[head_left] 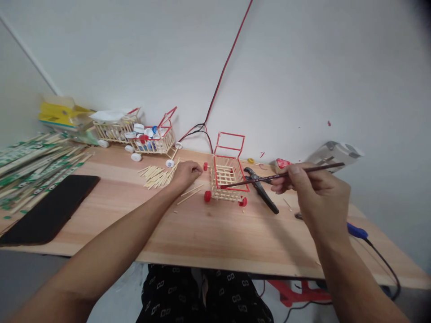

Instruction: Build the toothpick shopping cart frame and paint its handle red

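A small shopping cart (pixel 227 177) built of wooden sticks, with red rims and red wheels, stands in the middle of the wooden table (pixel 208 229). My right hand (pixel 311 186) pinches a thin dark paintbrush (pixel 259 179) whose tip reaches the cart's right side. My left hand (pixel 186 174) rests curled on the table just left of the cart, beside a heap of short wooden sticks (pixel 158 176). A loose red wheel (pixel 205 166) lies near its fingertips; whether the fingers hold anything is hidden.
Black pliers (pixel 262 188) lie right of the cart. Two more stick carts (pixel 141 134) with bottle caps stand at the back left. Packed chopsticks (pixel 33 166) and a black phone (pixel 50 208) lie at the left. A blue-handled tool (pixel 357 231) lies near the right edge. Red and black wires (pixel 215 94) run up the wall.
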The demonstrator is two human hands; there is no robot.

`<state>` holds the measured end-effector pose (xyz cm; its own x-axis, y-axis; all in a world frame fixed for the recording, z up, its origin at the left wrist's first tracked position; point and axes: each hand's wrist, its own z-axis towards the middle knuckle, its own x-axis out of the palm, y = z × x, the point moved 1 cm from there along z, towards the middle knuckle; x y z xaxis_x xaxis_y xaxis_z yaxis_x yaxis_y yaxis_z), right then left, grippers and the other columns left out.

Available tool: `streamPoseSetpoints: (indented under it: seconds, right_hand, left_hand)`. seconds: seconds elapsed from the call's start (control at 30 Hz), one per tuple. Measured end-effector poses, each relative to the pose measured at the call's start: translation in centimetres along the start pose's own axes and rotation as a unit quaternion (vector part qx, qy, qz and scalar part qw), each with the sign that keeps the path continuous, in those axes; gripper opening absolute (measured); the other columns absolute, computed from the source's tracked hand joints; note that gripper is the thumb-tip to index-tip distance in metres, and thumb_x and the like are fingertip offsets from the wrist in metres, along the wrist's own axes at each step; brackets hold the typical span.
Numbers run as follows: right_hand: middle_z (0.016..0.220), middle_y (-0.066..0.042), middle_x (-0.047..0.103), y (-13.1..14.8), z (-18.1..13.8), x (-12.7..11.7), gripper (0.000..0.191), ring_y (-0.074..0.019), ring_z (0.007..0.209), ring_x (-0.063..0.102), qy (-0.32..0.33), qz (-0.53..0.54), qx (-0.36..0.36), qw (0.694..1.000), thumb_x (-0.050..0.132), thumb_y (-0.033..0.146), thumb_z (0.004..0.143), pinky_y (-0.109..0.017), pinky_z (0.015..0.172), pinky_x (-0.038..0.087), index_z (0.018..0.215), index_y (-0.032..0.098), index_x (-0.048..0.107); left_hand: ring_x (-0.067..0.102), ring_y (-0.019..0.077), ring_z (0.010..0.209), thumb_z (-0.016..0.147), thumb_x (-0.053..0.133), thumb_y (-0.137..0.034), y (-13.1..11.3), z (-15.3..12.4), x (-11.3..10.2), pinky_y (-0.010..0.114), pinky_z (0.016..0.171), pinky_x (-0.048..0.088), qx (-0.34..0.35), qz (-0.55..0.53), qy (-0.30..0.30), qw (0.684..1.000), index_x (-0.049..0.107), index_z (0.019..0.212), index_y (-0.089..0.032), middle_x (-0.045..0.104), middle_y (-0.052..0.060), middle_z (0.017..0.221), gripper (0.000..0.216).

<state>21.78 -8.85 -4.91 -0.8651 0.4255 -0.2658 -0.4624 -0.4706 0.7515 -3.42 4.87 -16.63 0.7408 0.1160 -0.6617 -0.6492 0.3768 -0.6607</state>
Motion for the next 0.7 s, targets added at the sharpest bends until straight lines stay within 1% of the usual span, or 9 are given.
streamPoseSetpoints:
  seconds: [0.1, 0.33, 0.57, 0.7]
  right_hand:
    - [0.067, -0.002, 0.068, 0.09, 0.03, 0.04, 0.020, -0.0154, 0.056, 0.066, -0.010, 0.006, -0.015, 1.000, 0.062, 0.033, 0.088, -0.029, 0.054, 0.058, 0.076, 0.018, 0.067]
    - [0.069, -0.004, 0.070, 0.06, -0.05, 0.17, 0.019, -0.0165, 0.056, 0.066, 0.007, 0.003, -0.010, 1.000, 0.062, 0.033, 0.089, -0.030, 0.054, 0.058, 0.080, 0.017, 0.068]
    - [0.070, -0.003, 0.070, 0.42, -0.25, 0.10, 0.019, -0.0169, 0.058, 0.068, 0.010, -0.024, -0.031, 0.999, 0.062, 0.033, 0.089, -0.030, 0.055, 0.057, 0.079, 0.018, 0.069]
    - [0.068, -0.001, 0.070, 0.51, -0.32, 0.00, 0.018, -0.0153, 0.056, 0.067, 0.005, -0.031, -0.034, 0.999, 0.061, 0.033, 0.089, -0.029, 0.057, 0.058, 0.080, 0.019, 0.068]
  left_hand:
    - [0.063, 0.0183, 0.076, 0.071, 0.062, -0.010, 0.03, 0.03, 0.07, 0.028, 0.071, 0.045, -0.004, 0.001, 0.002, 1.000, 0.074, 0.076, -0.017, 0.073, 0.004, 0.080, 0.014]
    - [0.062, 0.0169, 0.075, 0.071, 0.061, -0.011, 0.04, 0.04, 0.06, 0.026, 0.070, 0.044, -0.002, -0.001, 0.001, 1.000, 0.073, 0.075, -0.017, 0.073, 0.003, 0.079, 0.014]
    - [0.062, 0.0172, 0.075, 0.071, 0.062, -0.011, 0.01, 0.07, 0.02, 0.027, 0.070, 0.044, -0.001, 0.004, 0.000, 1.000, 0.074, 0.075, -0.017, 0.073, 0.004, 0.079, 0.014]
    - [0.063, 0.0177, 0.076, 0.071, 0.061, -0.011, 0.10, 0.09, 0.14, 0.027, 0.071, 0.044, 0.000, 0.000, -0.001, 1.000, 0.074, 0.075, -0.017, 0.073, 0.004, 0.080, 0.014]
